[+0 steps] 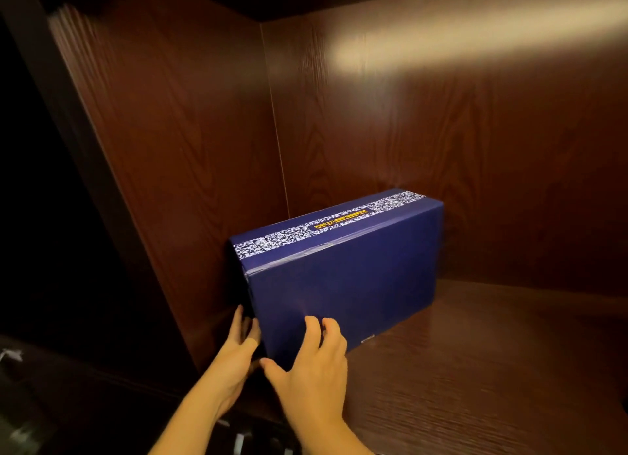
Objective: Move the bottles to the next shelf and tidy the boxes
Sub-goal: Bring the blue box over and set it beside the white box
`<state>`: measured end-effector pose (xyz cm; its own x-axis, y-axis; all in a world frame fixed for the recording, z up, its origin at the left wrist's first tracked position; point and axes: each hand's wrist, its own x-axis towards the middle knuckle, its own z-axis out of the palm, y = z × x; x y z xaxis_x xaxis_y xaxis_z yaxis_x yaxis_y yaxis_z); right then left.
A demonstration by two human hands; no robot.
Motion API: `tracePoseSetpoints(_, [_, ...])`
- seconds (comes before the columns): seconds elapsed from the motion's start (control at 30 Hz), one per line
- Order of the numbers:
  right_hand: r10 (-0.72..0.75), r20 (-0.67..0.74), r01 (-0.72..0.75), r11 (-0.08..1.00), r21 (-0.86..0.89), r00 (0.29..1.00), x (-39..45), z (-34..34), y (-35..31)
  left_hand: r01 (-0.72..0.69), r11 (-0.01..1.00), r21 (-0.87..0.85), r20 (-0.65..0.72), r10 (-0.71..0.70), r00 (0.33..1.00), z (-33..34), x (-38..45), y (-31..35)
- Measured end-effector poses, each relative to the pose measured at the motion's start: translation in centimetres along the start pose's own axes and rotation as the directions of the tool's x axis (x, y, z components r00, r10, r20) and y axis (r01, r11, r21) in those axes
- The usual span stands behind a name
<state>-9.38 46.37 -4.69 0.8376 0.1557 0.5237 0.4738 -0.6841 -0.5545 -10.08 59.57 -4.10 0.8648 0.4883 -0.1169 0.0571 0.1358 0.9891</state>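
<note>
At the shelf's (475, 369) left front edge, my left grip (238, 349) is lying straight-fingered along the blue box's (356, 278) left end. My right grip (312, 363) is pressing spread fingers on its front face. Neither is clasping it; I'm probably squaring it toward the back-left corner.

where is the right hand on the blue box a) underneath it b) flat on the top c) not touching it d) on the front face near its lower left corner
d: the right hand rests with spread fingers on the front face of the blue box, by its lower left corner
</note>
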Motion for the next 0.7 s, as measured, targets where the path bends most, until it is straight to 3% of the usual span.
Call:
tracePoseSetpoints(0.2, [-0.04, 0.071, 0.033, 0.995, 0.093, 0.997, -0.9, -1.2, 0.8, -0.133, 0.985, 0.112, 0.016, 0.132, 0.991, -0.6, -0.7, -0.2])
tracePoseSetpoints(0.3, [-0.008, 0.075, -0.006, 0.984, 0.177, 0.997, -3.2, -3.6, 3.9, -0.198, 0.98, -0.022, -0.13, 0.194, 0.972, -0.7, -0.8, -0.5])
tracePoseSetpoints(0.37, [0.05, -0.02, -0.045, 0.973, 0.225, 0.999, -4.7, -6.3, 6.9, -0.181, 0.98, -0.083, -0.197, 0.162, 0.967, -0.6, -0.1, -0.7])
tracePoseSetpoints(0.43, [0.145, -0.076, -0.122, 0.961, 0.249, 0.987, -6.2, -9.0, 10.4, -0.156, 0.987, -0.031, -0.175, 0.148, 0.973, 0.3, 0.7, -0.8])
tracePoseSetpoints(0.5, [0.26, -0.043, -0.242, 0.937, 0.252, 0.965, -7.0, -12.0, 13.9, -0.161, 0.986, 0.032, -0.125, 0.164, 0.978, 2.2, 1.8, -0.6])
tracePoseSetpoints(0.57, [0.437, -0.008, -0.42, 0.87, 0.259, 0.9, -6.8, -14.5, 17.9, -0.161, 0.983, 0.086, -0.057, 0.166, 0.984, 5.0, 3.3, -0.4])
tracePoseSetpoints(0.63, [0.582, 0.1, -0.557, 0.693, 0.458, 0.807, -6.7, -17.0, 20.1, -0.144, 0.982, 0.123, -0.009, 0.146, 0.989, 8.0, 5.0, -0.1])
tracePoseSetpoints(0.67, [0.683, 0.169, -0.683, 0.614, 0.395, 0.711, -7.3, -17.7, 21.6, -0.133, 0.981, 0.138, 0.016, 0.132, 0.991, 9.7, 5.8, 0.1])
tracePoseSetpoints(0.7, [0.82, 0.051, -0.742, 0.488, 0.459, 0.571, -7.8, -18.9, 23.2, -0.117, 0.982, 0.149, 0.042, 0.112, 0.993, 11.5, 6.6, 0.6])
